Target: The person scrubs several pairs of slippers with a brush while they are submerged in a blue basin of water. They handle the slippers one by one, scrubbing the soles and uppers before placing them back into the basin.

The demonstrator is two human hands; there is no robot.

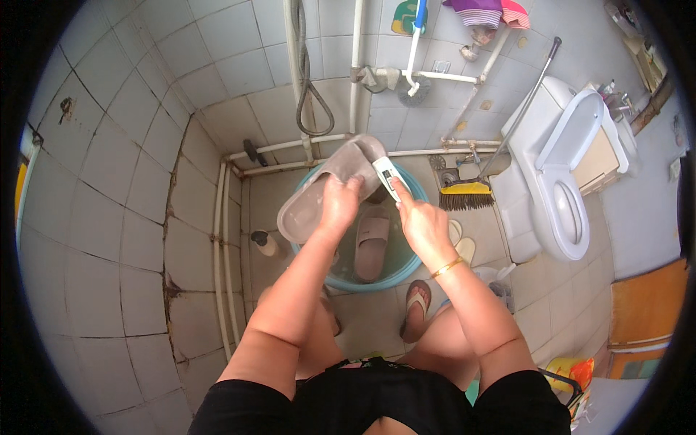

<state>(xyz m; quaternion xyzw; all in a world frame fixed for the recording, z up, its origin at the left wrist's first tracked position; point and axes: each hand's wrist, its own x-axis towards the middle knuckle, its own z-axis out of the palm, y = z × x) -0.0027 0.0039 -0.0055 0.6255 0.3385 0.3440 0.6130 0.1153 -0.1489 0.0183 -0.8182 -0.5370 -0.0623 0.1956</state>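
My left hand (341,202) grips a beige-pink slide slipper (304,211) by its strap, tilted above a blue plastic basin (348,286). In my right hand (424,217) is a white-handled scrubbing brush (389,175), my index finger stretched along its handle. The brush head is against the slipper's toe end; its bristles are hidden. Below, a second pink slide slipper (371,244) lies in the cloudy water of the basin. A darker object behind the brush, inside the basin, is mostly covered.
Right of the basin are cream slippers (465,252), a yellow broom head (465,189) and a white toilet (569,217). A bottle (265,243) stands on the left floor. White pipes (222,261) run along the walls, and a shower hose (315,111) hangs ahead. A yellow container (563,372) is at lower right.
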